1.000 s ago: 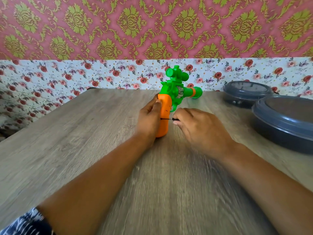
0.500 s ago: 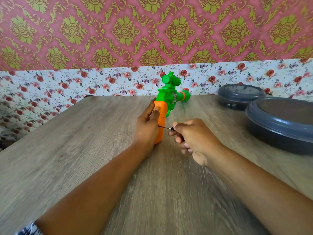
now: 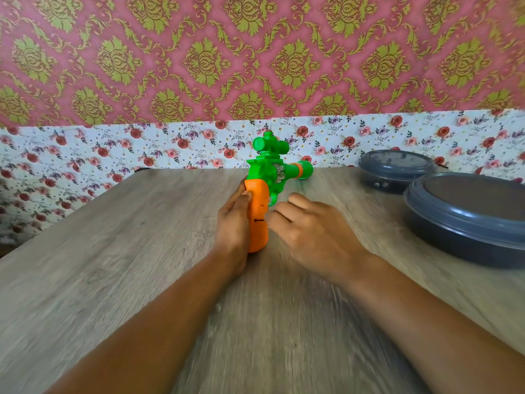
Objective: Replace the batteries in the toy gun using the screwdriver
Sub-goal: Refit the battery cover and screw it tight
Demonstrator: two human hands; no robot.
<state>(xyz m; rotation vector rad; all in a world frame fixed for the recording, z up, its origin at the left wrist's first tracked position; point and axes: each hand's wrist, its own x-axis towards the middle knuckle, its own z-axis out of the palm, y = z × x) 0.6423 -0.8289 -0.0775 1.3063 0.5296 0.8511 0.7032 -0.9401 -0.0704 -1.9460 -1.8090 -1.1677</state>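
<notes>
Head view, left hand (image 3: 233, 223) gripping toy gun (image 3: 265, 191), no readable writing

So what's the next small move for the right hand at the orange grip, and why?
Probably keep turning the screwdriver: its thin dark shaft meets the orange grip of the toy gun, the right hand sits at it, and the left hand steadies the grip. No cover looks open yet.
</notes>
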